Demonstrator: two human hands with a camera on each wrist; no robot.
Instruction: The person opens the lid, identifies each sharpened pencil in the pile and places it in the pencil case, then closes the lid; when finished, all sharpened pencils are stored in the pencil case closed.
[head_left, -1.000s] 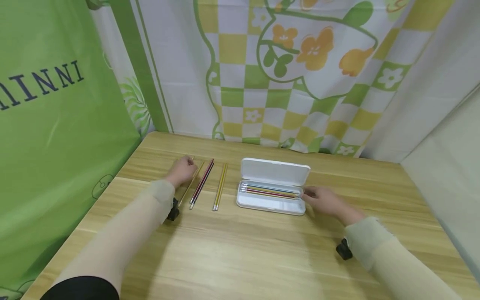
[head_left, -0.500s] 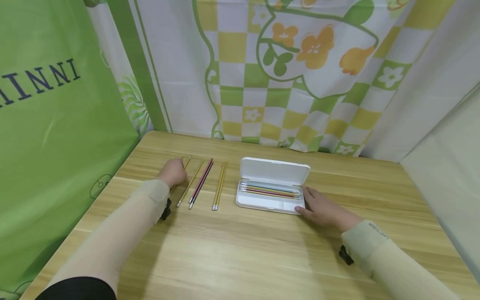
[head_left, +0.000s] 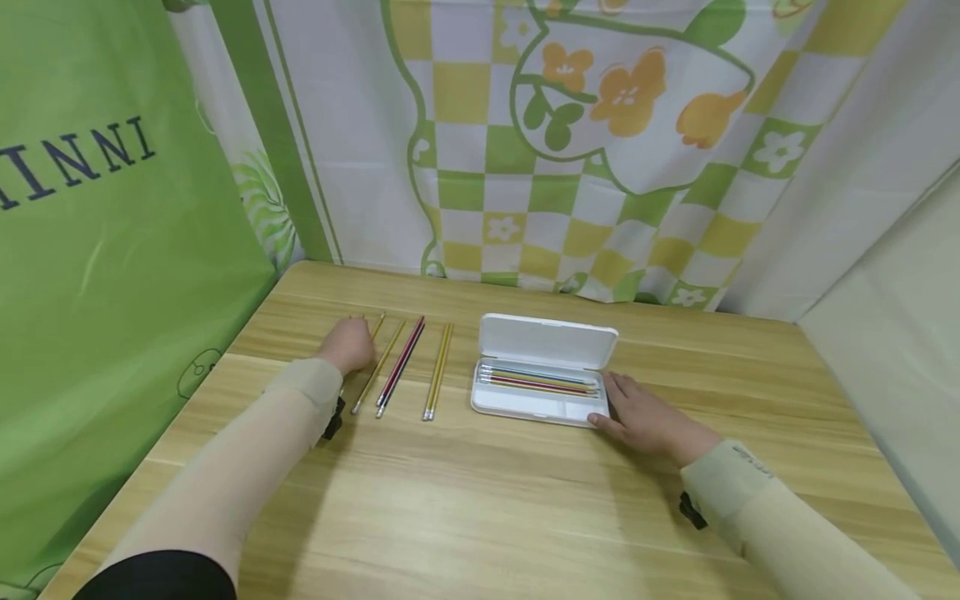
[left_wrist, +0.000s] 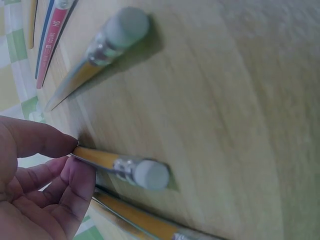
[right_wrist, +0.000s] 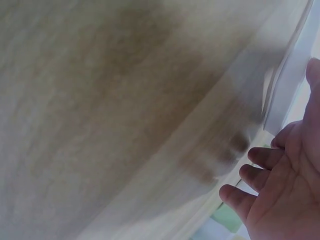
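Left hand (head_left: 349,343): we pinched a pencil (left_wrist: 117,166) at 9 o'clock of the case (head_left: 542,383).
Right hand (head_left: 647,420): fingers straight, resting against the case's 3 o'clock end.
Risk: we judged the thin pencil could slip and roll on the surface (head_left: 480,500).

Bare table (head_left: 480,500) in front; loose pencils (head_left: 408,367) left, pencil case (head_left: 543,375) centre.

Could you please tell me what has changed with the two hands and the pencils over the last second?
The left hand slid left from the row of loose pencils to the outermost yellow pencil, and its fingers now pinch it. The right hand drew back from the pencils inside the white case and now rests open against its right end. The case, its pencils and the other loose pencils stayed put.
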